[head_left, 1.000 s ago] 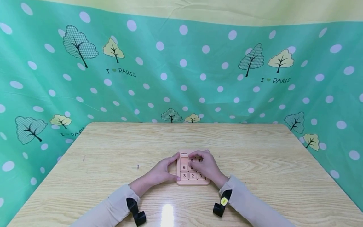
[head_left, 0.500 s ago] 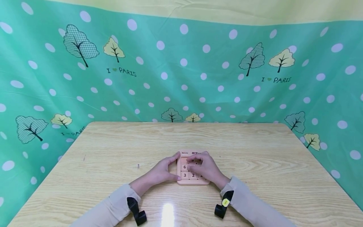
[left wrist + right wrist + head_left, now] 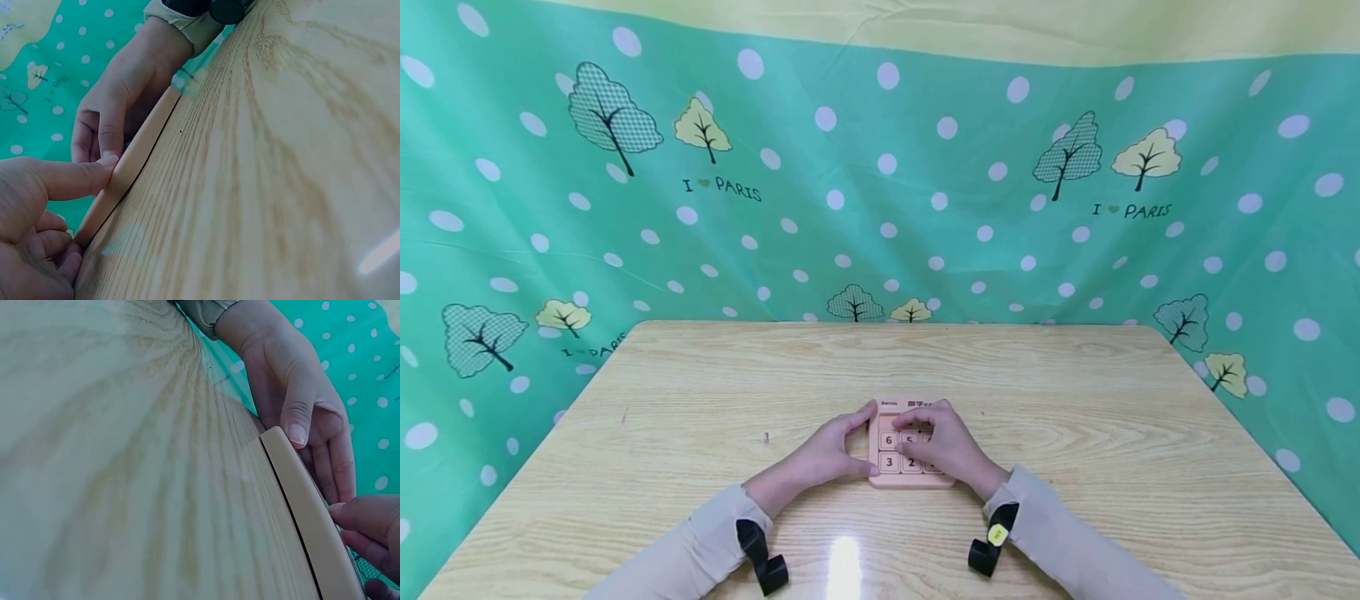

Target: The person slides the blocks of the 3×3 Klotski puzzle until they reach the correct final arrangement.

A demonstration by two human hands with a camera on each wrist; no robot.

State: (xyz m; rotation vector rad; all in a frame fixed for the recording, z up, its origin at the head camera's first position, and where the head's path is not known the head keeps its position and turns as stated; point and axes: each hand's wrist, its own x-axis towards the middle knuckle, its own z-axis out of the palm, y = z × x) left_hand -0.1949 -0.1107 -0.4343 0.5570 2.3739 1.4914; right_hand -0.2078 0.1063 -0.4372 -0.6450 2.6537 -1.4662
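Observation:
A pink sliding number puzzle (image 3: pixel 910 482) lies flat on the table, with a bare slot (image 3: pixel 886 422) at its top left. My left hand (image 3: pixel 831 450) grips its left side, thumb at the lower corner and a finger at the upper one. In the left wrist view that thumb lies along the puzzle's edge (image 3: pixel 134 150). Over the tiles arches my right hand (image 3: pixel 951 442), index finger across the top row, thumb low over the middle row. The 6 tile (image 3: pixel 888 440), 3 tile (image 3: pixel 889 462) and 2 tile (image 3: pixel 912 461) show; right-hand tiles are partly hidden.
The wood-grain table (image 3: pixel 700 367) spreads around the puzzle. A green dotted curtain (image 3: pixel 775 167) hangs behind and beside it. Black wrist straps with camera mounts sit on both sleeves, the left mount (image 3: pixel 767 571) low over the tabletop.
My right hand has shifted slightly left and its fingers reach lower over the tiles, its index finger now covering the 8. More printing on the top rim shows. The left hand keeps its place.

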